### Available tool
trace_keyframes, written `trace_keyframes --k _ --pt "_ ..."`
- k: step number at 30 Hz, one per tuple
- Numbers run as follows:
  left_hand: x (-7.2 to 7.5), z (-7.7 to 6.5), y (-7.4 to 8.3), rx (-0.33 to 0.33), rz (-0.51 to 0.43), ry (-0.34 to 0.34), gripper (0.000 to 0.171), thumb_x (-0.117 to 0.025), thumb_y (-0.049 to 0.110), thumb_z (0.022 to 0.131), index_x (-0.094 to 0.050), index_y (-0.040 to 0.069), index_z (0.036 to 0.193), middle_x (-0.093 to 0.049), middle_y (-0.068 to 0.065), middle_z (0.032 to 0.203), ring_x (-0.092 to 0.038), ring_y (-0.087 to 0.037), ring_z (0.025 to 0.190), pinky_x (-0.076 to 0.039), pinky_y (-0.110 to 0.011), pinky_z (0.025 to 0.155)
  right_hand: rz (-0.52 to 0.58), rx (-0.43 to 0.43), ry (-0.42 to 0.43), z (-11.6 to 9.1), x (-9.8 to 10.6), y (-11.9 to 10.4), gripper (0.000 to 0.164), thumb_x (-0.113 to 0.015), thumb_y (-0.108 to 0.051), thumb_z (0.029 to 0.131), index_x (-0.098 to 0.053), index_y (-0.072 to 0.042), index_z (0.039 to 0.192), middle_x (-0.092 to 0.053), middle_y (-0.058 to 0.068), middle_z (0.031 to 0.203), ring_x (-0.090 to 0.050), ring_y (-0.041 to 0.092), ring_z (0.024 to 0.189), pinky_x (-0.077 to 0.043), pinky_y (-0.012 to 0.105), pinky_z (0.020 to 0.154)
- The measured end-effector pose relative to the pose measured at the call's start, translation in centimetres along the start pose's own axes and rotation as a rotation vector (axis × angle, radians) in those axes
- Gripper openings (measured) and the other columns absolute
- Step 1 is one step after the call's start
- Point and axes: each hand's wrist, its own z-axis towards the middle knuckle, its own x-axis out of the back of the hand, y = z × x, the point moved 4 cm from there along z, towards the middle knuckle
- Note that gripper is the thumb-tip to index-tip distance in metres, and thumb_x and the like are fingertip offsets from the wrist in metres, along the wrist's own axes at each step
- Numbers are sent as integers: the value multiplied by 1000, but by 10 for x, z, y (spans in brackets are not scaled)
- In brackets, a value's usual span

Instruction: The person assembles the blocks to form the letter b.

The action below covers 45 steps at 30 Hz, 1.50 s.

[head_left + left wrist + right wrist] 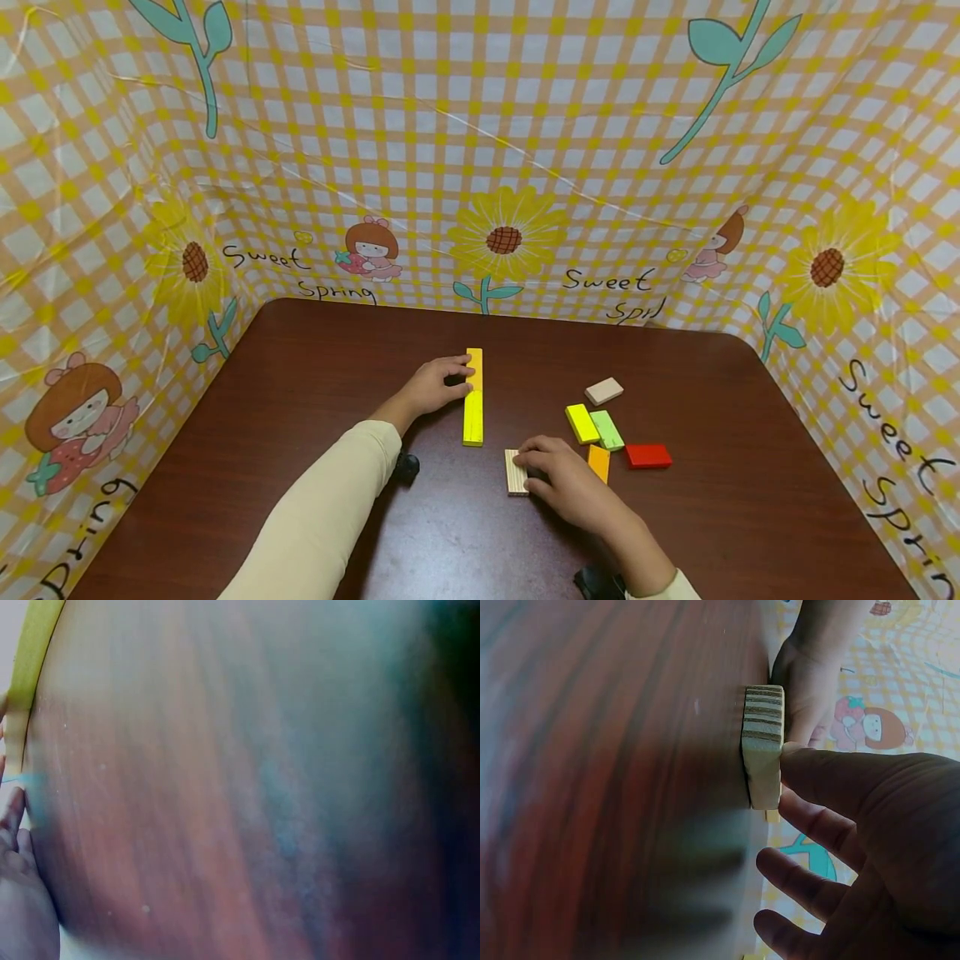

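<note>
My left hand point(435, 385) touches the left side of two blocks laid end to end: a deeper yellow block point(476, 367) and a bright yellow block point(473, 419). At the left wrist view's left edge, part of this hand point(26, 892) shows beside a yellow strip point(31, 656). On the table, a plain wooden block with striped grain point(516, 475) lies under the fingertips of my right hand point(566, 483). In the right wrist view, thumb and forefinger press on the top of that wooden block point(763, 746), the other fingers extended.
Right of centre lie a pale wood block point(604, 391), a lime yellow block point(582, 424), a green block point(607, 430), a red block point(648, 456) and an orange block point(598, 463), partly hidden by my right hand. Checked cloth point(420, 150) walls surround the brown table point(337, 358).
</note>
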Motion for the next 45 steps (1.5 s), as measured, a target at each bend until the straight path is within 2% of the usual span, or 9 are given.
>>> trace_keyframes --k 8,17,29,42,45 --pt "1 -1 3 7 -22 0 38 -68 21 96 -66 7 131 -45 -2 152 -35 -25 143 -28 -43 116 -1 34 -2 8 -6 -8 23 -72 -4 89 -72 -6 112 -62 3 116 -56 25 110 -47 47 95" --pt "3 -3 5 18 -15 -4 38 -67 23 97 -66 8 131 -45 0 152 -35 -24 143 -28 -42 116 21 1 -24 14 -10 -14 22 -71 -7 90 -72 -7 113 -61 2 117 -55 24 111 -47 48 96" --pt "2 -2 3 -3 -15 2 37 -68 22 96 -66 7 130 -46 -2 151 -36 -25 142 -29 -44 115 30 24 -18 22 -18 -21 22 -71 -5 90 -72 -5 112 -61 5 117 -55 25 112 -46 47 97" --pt "3 -1 3 1 -13 -2 36 -68 22 97 -67 8 130 -46 -1 151 -36 -23 142 -29 -42 115 47 -4 -32 31 -25 -32 23 -70 -7 92 -72 -5 115 -61 8 120 -54 27 114 -46 48 98" --pt "5 -2 5 -15 -12 6 35 -68 21 96 -68 7 128 -48 -3 150 -38 -26 141 -31 -43 114 48 -10 -32 33 -26 -34 24 -70 -7 92 -71 -5 115 -61 8 121 -54 28 114 -45 49 98"
